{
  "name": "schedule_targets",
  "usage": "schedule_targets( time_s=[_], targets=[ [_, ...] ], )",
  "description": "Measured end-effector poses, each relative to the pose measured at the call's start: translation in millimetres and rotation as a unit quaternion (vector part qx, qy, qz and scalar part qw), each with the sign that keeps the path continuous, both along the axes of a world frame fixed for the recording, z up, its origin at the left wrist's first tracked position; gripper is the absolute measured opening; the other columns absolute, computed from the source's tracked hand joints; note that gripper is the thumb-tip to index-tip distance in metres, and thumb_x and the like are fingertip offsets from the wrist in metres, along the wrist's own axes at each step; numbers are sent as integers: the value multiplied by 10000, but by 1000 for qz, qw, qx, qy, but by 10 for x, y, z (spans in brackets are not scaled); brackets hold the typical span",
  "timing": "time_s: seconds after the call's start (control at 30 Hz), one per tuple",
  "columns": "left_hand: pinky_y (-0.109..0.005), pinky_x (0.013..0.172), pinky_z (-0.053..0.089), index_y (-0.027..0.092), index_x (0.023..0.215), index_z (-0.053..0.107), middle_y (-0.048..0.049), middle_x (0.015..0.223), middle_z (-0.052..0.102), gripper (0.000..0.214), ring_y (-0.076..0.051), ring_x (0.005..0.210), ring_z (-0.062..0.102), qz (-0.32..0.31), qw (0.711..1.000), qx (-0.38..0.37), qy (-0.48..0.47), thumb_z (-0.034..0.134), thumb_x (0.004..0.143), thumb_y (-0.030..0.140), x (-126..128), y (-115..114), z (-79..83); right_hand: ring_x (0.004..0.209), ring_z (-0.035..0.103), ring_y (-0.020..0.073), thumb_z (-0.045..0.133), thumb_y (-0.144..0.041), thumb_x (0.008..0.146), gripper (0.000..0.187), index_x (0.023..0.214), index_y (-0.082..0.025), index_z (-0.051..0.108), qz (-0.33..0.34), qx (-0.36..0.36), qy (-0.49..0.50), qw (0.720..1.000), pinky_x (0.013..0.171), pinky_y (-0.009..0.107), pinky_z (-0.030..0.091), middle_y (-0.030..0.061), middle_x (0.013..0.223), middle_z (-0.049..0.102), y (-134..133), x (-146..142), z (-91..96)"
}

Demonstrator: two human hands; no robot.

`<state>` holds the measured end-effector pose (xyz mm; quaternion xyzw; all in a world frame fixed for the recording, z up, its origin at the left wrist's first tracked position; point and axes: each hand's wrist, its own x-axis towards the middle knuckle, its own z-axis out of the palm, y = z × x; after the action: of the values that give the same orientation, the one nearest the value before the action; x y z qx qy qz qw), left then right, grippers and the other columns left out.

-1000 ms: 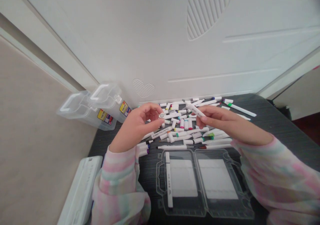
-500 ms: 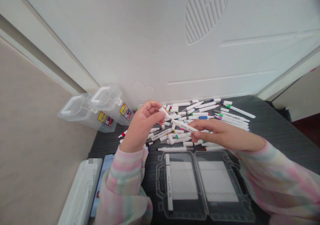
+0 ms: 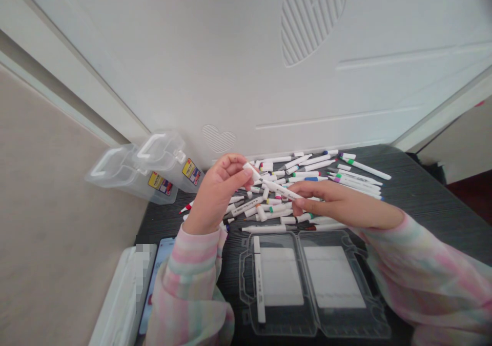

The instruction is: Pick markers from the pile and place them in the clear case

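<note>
The only camera sits on the person's head, looking forward and down over both forearms (image 3: pixel 200 259). The left hand (image 3: pixel 219 192) and right hand (image 3: pixel 338 201) fall mid-view, at arm's reach. Beyond the far edge of the dark tabletop (image 3: pixel 423 195), the white heart-embossed panel (image 3: pixel 215 54) fills the upper view; the lower border crops the surface's near side.

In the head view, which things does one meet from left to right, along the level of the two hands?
Two clear boxes → left hand → white cap → held marker → right hand.
</note>
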<state>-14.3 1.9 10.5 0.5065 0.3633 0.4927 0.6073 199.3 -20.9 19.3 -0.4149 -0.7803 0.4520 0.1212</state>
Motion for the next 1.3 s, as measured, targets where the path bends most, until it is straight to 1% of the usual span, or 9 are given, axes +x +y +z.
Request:
schedule_targets(
  time_s=[0.33,0.5,0.67,0.77,0.87,0.97,1.13,1.2,1.3],
  targets=[
    [-181,577,428,166,823,436,10,751,606,186,-64,600,535,-6,1000,18,12,584,711,181,80,-25,-12,687,464,117,339,-387,855,290,753,-164,494,-26,-1,57,998,658,247,361,2,719,497,-10,3,-42],
    [-185,577,428,179,819,429,25,722,604,182,-74,609,553,-8,1000,18,23,579,716,201,125,-35,-33,628,419,105,348,-398,853,281,762,-171,487,-80,6,90,993,593,228,335,-17,658,446,-22,10,-64],
    [-184,583,411,165,819,496,22,682,590,143,-81,629,545,-11,996,19,89,579,727,237,110,-55,-7,710,467,116,380,-354,850,254,1002,-203,516,-106,102,66,987,605,222,346,5,824,537,-40,11,-46],
    [-180,567,398,159,810,536,24,657,572,142,-77,615,530,-28,990,22,134,585,730,266,78,-69,17,779,499,132,410,-325,840,245,1031,-212,515,-103,156,50,981,645,228,363,17,903,566,-52,23,-29],
    [-179,568,396,164,808,564,20,698,581,137,-75,629,527,-42,987,40,151,599,721,263,47,-91,40,798,510,134,424,-326,832,227,1003,-222,532,-105,139,68,982,660,224,375,9,897,572,-69,38,-6],
    [-177,577,390,173,790,583,22,717,598,104,-72,641,527,-44,982,69,168,612,712,234,23,-125,64,798,512,133,430,-347,826,219,942,-212,558,-110,81,98,986,682,225,382,6,876,571,-83,41,15],
    [-198,587,396,178,786,608,15,705,609,109,-85,636,529,-22,975,105,193,631,696,235,6,-183,106,610,470,99,409,-386,828,258,900,-193,565,-111,-22,129,985,540,212,361,-5,720,532,-100,23,32],
    [-204,593,402,182,785,610,12,713,620,112,-94,648,542,-17,974,113,197,638,690,236,8,-201,126,630,483,107,406,-383,829,258,902,-193,565,-112,-9,119,987,552,217,370,3,736,543,-118,17,45],
    [-211,587,408,181,773,606,12,688,630,99,-104,637,563,-20,974,113,193,636,693,232,13,-225,154,754,523,148,417,-365,824,246,925,-197,565,-108,74,81,988,643,249,402,33,844,581,-163,7,73]
  ],
)
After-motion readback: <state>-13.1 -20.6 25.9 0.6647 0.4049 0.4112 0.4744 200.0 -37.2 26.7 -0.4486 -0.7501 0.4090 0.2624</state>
